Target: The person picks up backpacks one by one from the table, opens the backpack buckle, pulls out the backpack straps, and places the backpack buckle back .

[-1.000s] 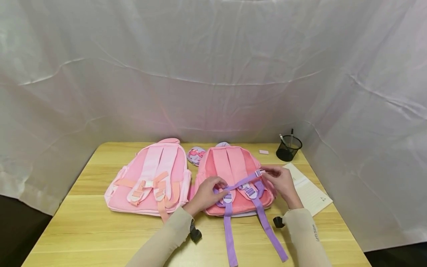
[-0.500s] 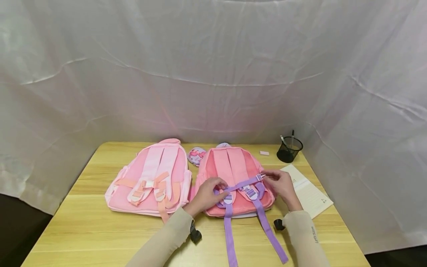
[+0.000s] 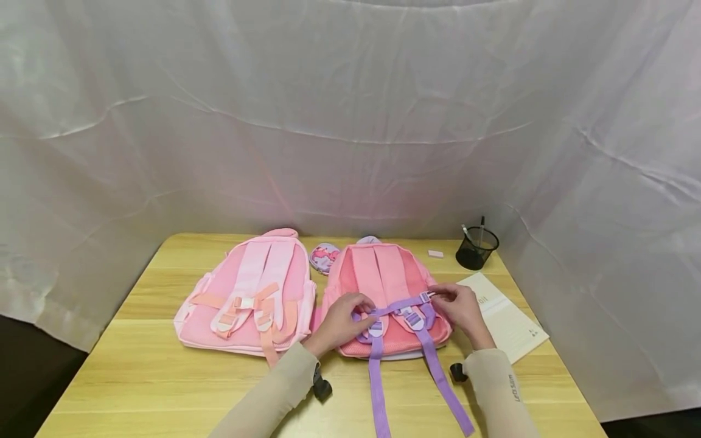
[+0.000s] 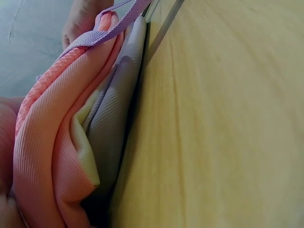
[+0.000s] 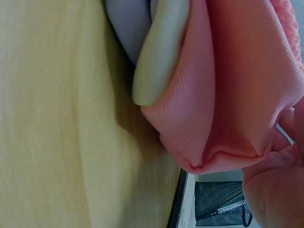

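Observation:
A coral-pink backpack (image 3: pixel 350 274) lies back-side up on the table, its purple webbing straps trailing toward the front edge. Across its lower back runs a purple chest strap (image 3: pixel 404 305). At the left end of that strap, my left hand (image 3: pixel 341 322) pinches it between thumb and fingers. My right hand (image 3: pixel 461 309) holds the strap's right end by a small white buckle (image 3: pixel 426 296). In the left wrist view, the bag's coral side (image 4: pixel 52 128) hides most of the hand. The right wrist view has the right palm (image 5: pixel 273 183) beside the bag's coral side panel (image 5: pixel 237 80).
To the left lies a light pink backpack (image 3: pixel 252 261) with peach straps. A small round pouch (image 3: pixel 323 257) sits between the bags. Behind and right are a white eraser-like block (image 3: pixel 435 253), a black mesh pen cup (image 3: pixel 475 249) and an open notebook (image 3: pixel 509 322).
My right hand has come down slightly toward the backpack with the buckle, so the chest strap slopes less. The left hand has stayed almost in place.

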Available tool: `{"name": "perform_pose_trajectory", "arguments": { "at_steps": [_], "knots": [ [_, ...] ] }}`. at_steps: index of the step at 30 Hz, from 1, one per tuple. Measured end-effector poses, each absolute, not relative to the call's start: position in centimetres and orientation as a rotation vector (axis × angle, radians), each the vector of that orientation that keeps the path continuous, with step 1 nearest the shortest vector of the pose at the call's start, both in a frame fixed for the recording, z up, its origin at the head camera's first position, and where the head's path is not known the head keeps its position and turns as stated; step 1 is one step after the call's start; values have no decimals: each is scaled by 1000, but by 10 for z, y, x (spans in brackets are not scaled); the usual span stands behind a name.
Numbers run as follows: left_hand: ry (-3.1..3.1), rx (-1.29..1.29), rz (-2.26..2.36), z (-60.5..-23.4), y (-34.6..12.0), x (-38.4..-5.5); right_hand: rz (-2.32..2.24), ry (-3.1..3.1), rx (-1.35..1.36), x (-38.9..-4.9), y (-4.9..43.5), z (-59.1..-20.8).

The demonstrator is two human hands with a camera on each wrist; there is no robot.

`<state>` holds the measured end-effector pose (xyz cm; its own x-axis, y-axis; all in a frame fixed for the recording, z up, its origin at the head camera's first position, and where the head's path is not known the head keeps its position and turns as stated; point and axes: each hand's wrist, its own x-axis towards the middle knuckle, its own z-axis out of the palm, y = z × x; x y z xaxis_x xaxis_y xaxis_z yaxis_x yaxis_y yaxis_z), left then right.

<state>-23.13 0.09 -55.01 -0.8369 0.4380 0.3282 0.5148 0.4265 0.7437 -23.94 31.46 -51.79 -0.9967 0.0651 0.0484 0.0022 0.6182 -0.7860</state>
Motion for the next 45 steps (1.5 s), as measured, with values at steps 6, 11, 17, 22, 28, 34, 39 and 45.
{"name": "perform_pose_trajectory", "arguments": {
  "at_steps": [6, 11, 17, 22, 28, 34, 39, 45],
  "knots": [
    [-2602, -851, -1402, -550, 1, -231, 1327, -2783, -50, -239, 315, -518],
    [-2604, -843, -1418, -548, 1, -229, 1375, -2762, -19, -237, 316, -519],
    [-2604, -833, -1426, -546, 1, -228, 1447, -2739, -4, -236, 317, -518],
    [-2605, -833, -1418, -546, 1, -229, 1451, -2748, 6, -236, 316, -517],
    [-2602, -833, -1407, -546, 1, -229, 1454, -2755, 35, -233, 313, -513],
    [-2605, -834, -1404, -546, 1, -229, 1445, -2760, 51, -235, 316, -519],
    [-2602, -837, -1410, -546, 1, -228, 1415, -2769, 53, -235, 315, -520],
    [-2601, -834, -1411, -547, 1, -228, 1387, -2778, 41, -234, 315, -520]
  ]
}}
